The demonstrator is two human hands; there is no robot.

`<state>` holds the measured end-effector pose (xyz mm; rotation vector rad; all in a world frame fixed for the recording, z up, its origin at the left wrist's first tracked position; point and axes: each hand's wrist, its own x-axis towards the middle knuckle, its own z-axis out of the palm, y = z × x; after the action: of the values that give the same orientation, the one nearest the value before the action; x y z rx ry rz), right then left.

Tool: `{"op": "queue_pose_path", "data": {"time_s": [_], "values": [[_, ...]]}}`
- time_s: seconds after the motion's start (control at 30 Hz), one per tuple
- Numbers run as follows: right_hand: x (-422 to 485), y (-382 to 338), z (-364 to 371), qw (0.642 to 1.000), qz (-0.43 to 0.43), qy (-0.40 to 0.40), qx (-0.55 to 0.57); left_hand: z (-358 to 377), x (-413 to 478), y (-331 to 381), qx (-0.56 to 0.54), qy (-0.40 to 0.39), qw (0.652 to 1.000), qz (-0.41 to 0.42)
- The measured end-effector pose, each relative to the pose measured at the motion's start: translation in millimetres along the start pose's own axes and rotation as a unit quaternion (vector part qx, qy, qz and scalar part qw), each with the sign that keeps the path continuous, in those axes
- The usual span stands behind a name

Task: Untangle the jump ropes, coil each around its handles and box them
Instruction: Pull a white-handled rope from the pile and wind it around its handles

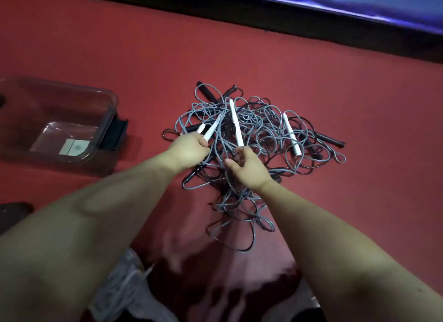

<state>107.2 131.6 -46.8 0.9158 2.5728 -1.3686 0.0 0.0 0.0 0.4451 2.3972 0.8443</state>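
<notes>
A tangled heap of grey and black jump ropes (261, 130) lies on the red floor. My left hand (189, 148) grips two white handles (211, 129) that stick up and away from it. My right hand (247, 168) pinches the lower end of a third white handle (236, 123), standing nearly upright over the heap. A fourth white handle (292, 135) lies loose on the right of the pile. Black handles (207, 91) poke out at the back and at the right (332, 141). Grey loops (239, 216) trail toward me.
A clear plastic box (105, 111) stands at the left with a small white label inside. Its dark lid (118, 135) leans at its right side. A dark band and a blue mat (359, 0) edge the floor at the back. Crumpled plastic (124, 288) lies near me.
</notes>
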Motion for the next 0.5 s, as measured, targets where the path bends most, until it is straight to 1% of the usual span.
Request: {"op": "queue_pose_path", "data": {"time_s": [0.07, 0.1, 0.17, 0.23, 0.27, 0.33, 0.37, 0.4, 0.47, 0.5], "values": [[-15, 7, 0, 1.000, 0.014, -0.006, 0.021, 9, -8, -6, -0.070, -0.010, 0.997, -0.025], [-23, 11, 2, 0.999, 0.027, -0.029, 0.012, 16, -14, -9, -0.097, -0.019, 0.995, -0.033], [-33, 18, 11, 0.996, 0.048, -0.059, -0.055, 27, -26, -13, -0.153, -0.028, 0.987, -0.047], [-34, 15, 17, 0.991, 0.058, -0.019, -0.121, 32, -35, -15, -0.206, -0.026, 0.976, -0.061], [-32, 12, 18, 0.990, 0.056, 0.012, -0.130, 33, -40, -16, -0.225, -0.024, 0.972, -0.065], [-34, 4, 14, 0.995, 0.036, 0.020, -0.092, 32, -45, -17, -0.235, -0.022, 0.969, -0.072], [-38, -1, 7, 0.999, 0.012, 0.005, -0.050, 29, -47, -17, -0.219, -0.014, 0.974, -0.065], [-40, -7, -3, 1.000, -0.017, -0.006, -0.023, 25, -47, -17, -0.175, 0.003, 0.984, -0.043], [-48, -26, -35, 0.996, -0.078, -0.007, -0.038, 10, -49, -10, -0.038, 0.044, 0.997, 0.049], [-50, -38, -53, 0.993, -0.104, -0.011, -0.052, 1, -50, -3, 0.031, 0.061, 0.991, 0.114]]}}
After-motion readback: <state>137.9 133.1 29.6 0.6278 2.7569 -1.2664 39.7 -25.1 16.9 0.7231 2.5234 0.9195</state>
